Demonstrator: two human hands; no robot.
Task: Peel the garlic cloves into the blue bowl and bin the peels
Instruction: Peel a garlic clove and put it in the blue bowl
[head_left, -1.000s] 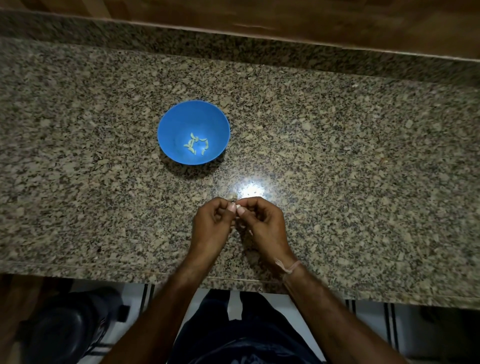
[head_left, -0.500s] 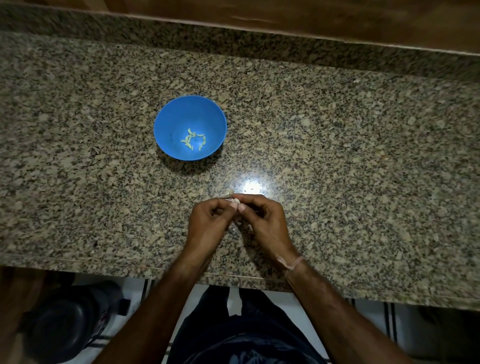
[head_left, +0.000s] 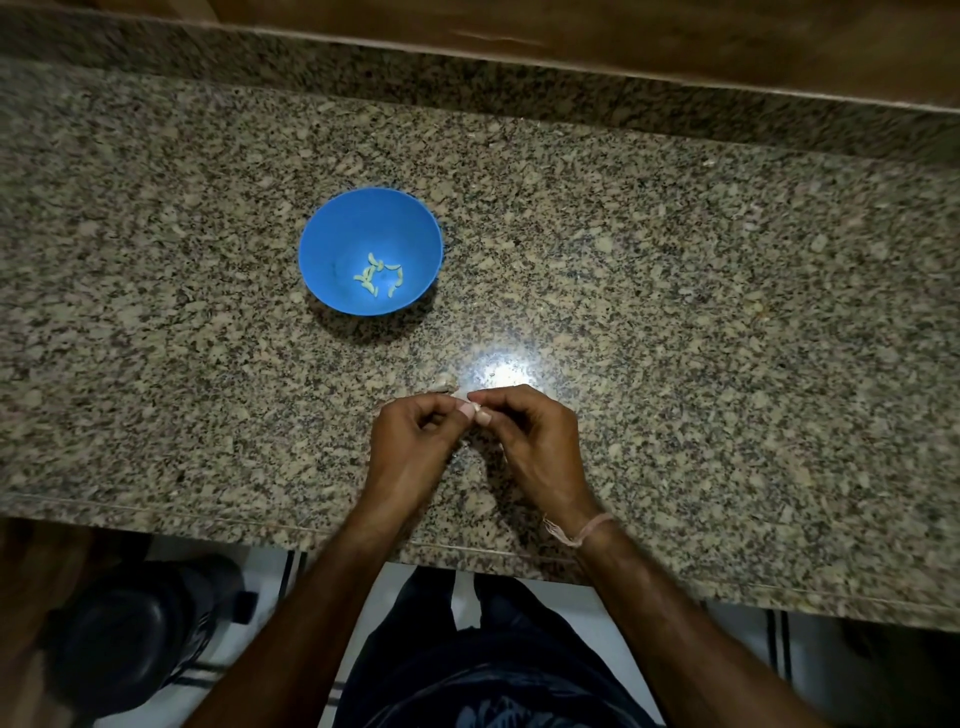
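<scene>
A blue bowl (head_left: 332, 244) stands on the granite counter (head_left: 701, 322) and holds several pale peeled garlic cloves (head_left: 378, 274). Nearer to me, my left hand (head_left: 410, 452) and my right hand (head_left: 535, 441) meet fingertip to fingertip and pinch one small garlic clove (head_left: 464, 396) between them, just above the counter. Most of that clove is hidden by my fingers. A bit of pale peel (head_left: 442, 385) lies on the counter just beyond my left fingertips.
A dark round bin (head_left: 130, 639) stands on the floor below the counter's front edge, at the lower left. A wooden ledge (head_left: 571, 31) runs along the back of the counter. A bright light reflection (head_left: 501, 370) sits just beyond my hands.
Both hands stay together on the clove, with small finger shifts. The view has drifted slightly, so the bowl and hands sit a little higher in frame.
</scene>
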